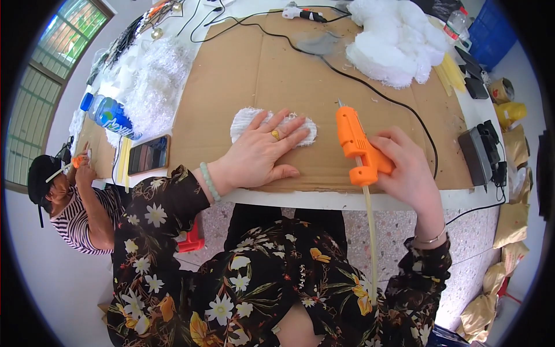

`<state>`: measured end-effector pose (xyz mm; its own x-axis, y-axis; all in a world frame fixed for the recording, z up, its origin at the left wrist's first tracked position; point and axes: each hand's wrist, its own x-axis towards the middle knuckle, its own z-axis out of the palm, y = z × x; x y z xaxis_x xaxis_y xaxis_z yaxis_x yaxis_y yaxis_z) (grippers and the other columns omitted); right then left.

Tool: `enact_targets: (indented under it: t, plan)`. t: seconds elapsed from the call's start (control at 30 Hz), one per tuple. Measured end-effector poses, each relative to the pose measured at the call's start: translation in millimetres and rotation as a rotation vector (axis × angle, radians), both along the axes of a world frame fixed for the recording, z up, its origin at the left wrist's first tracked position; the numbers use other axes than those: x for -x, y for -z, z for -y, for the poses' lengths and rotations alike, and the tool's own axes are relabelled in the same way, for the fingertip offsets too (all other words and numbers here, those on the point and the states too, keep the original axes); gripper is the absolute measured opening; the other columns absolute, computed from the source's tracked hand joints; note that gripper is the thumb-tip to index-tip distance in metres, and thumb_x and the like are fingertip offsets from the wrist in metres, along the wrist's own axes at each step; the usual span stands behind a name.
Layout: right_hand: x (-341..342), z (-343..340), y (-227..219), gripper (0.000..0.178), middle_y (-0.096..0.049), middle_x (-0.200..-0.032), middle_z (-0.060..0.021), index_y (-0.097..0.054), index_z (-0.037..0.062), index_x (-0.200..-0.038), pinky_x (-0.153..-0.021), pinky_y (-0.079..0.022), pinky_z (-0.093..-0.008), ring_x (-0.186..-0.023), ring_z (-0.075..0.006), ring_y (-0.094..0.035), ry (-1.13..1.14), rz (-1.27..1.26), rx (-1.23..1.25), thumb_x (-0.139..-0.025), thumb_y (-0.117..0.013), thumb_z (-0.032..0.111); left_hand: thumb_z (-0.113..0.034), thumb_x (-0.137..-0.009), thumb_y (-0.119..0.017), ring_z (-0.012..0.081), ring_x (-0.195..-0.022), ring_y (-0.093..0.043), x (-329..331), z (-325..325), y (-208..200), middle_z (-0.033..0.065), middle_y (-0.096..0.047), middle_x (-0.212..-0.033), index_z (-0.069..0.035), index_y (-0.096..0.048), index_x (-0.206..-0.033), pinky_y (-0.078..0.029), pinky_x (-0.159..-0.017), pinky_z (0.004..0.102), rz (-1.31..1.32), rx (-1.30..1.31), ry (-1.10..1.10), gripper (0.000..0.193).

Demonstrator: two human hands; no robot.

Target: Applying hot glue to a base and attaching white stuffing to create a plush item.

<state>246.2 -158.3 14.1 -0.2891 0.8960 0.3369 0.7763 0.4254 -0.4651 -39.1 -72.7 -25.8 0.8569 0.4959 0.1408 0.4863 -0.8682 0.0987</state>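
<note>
Flat on a white oval fabric pad (243, 122) lies my left hand (260, 147), its fingers spread and the thumb out to the side on the cardboard. The pad's fuzzy edge shows on both sides of the fingers. My right hand (407, 168) is wrapped round the handle of an orange hot glue gun (354, 139). The gun's metal nozzle points away from me, right of the pad and apart from it. From the gun's rear a long, pale glue stick (372, 243) sticks out toward my body.
A cardboard sheet (231, 75) covers the table. White fluffy stuffing (393, 43) lies far right, with a black cable (376, 89) curving past it. At left are shiny white tinsel (156, 75), a bottle (110, 115) and a phone (149, 155). Another person (87, 214) holds an orange glue gun.
</note>
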Motion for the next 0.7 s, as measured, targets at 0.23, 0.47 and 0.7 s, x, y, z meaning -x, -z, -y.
enact_targets:
  t: [0.23, 0.47, 0.7]
  plan:
    - [-20.7, -33.0, -4.2, 0.038, -0.057, -0.100, -0.0108, -0.062, 0.0046, -0.101, -0.072, -0.049, -0.0353, -0.084, -0.0307, -0.060, -0.039, 0.236, 0.052, -0.063, -0.068, 0.007, -0.048, -0.081, -0.059, 0.0356, -0.135, -0.026, 0.2, -0.4, -2.9, 0.0114, -0.034, -0.145, -0.016, -0.040, -0.137, -0.019, -0.108, 0.0527, 0.027, 0.005, -0.018, 0.067]
    - [-32.2, -37.6, -11.2, 0.043, -0.056, -0.105, -0.0115, -0.062, 0.0047, -0.106, -0.081, -0.048, -0.0352, -0.092, -0.0300, -0.059, -0.022, 0.219, 0.184, -0.064, -0.067, 0.010, -0.037, -0.085, -0.060, 0.0389, -0.136, -0.024, 10.5, -20.6, -24.0, 0.0145, -0.036, -0.143, -0.015, -0.044, -0.134, -0.021, -0.109, 0.0504, 0.351, 0.139, -0.103, 0.057]
    - [-26.9, -36.0, -32.0, 0.048, -0.053, -0.120, -0.0149, -0.059, 0.0048, -0.114, -0.091, -0.044, -0.0357, -0.106, -0.0321, -0.054, -0.052, 0.361, 0.152, -0.068, -0.068, 0.013, -0.021, -0.088, -0.060, 0.0279, -0.117, -0.052, 12.6, -68.2, -14.7, 0.0152, -0.060, -0.118, -0.005, -0.057, -0.119, -0.040, -0.096, 0.0332, 1.064, 0.243, -0.246, 0.035]
